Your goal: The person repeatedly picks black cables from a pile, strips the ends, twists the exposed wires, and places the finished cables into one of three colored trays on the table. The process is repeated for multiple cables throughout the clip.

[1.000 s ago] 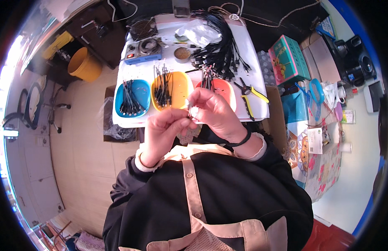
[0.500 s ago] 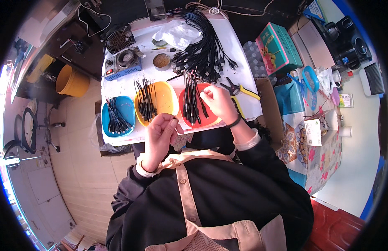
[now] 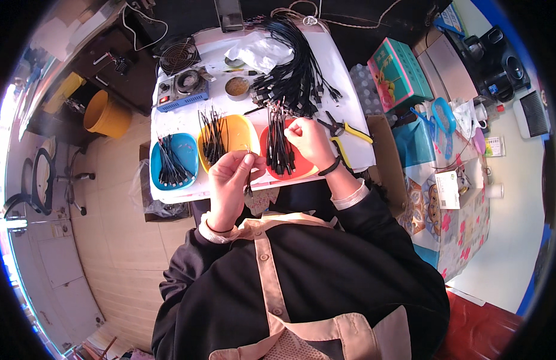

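White worktop (image 3: 350, 108); near its front edge a blue dish (image 3: 185, 153), a yellow dish (image 3: 242, 135) and a red dish (image 3: 302, 168), each with black leads (image 3: 279, 147). Yellow-handled pliers (image 3: 350, 129) toward the right edge.

Bright, even light falls on the white rectangular worktable (image 3: 350, 90) at twelve o'clock. A glaring blue-white band burns out the rim at nine o'clock. Fisheye bending curves straight edges toward the black circular border; the centre is sharp, the rim soft.

Right hand (image 3: 309, 139) perhaps touching cable ends (image 3: 279, 147).
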The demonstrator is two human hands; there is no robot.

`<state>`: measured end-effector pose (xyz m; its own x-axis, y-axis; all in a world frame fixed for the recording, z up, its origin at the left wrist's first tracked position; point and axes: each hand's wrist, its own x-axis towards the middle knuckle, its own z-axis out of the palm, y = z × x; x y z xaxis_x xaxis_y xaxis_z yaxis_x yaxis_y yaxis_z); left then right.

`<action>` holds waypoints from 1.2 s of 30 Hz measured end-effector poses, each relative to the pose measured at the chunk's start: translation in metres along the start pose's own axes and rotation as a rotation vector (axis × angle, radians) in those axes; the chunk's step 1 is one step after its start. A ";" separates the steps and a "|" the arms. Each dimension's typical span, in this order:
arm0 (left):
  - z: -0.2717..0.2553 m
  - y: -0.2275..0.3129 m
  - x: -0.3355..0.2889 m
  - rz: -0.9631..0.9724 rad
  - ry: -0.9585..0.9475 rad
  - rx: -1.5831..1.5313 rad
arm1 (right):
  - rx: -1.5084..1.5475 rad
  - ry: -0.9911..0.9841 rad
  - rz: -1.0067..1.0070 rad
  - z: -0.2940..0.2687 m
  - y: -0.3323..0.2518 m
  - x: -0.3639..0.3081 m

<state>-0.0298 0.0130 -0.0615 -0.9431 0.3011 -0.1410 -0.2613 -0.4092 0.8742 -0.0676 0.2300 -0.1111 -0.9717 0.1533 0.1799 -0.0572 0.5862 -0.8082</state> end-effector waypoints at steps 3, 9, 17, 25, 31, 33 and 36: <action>0.005 0.002 -0.001 0.053 0.058 -0.029 | -0.054 0.148 -0.094 -0.008 -0.025 -0.006; 0.025 0.005 0.005 0.170 0.064 -0.110 | 0.220 -0.042 -0.156 -0.031 -0.096 -0.048; 0.035 0.007 -0.005 0.175 0.030 -0.097 | 0.205 -0.060 -0.077 -0.025 -0.119 -0.070; 0.037 0.010 -0.014 0.130 -0.044 -0.066 | 0.581 -0.116 -0.121 -0.048 -0.114 -0.050; 0.034 0.015 -0.011 0.069 -0.168 -0.170 | 0.935 -0.256 -0.001 -0.041 -0.102 -0.043; 0.034 0.013 -0.010 0.028 -0.190 -0.259 | 1.152 -0.329 0.140 -0.034 -0.098 -0.045; 0.034 0.011 -0.009 -0.050 -0.203 -0.278 | 1.341 -0.415 0.281 -0.033 -0.093 -0.047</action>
<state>-0.0174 0.0347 -0.0351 -0.8749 0.4804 -0.0604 -0.3784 -0.6004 0.7045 -0.0091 0.1947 -0.0260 -0.9690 -0.2402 -0.0573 0.2026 -0.6407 -0.7406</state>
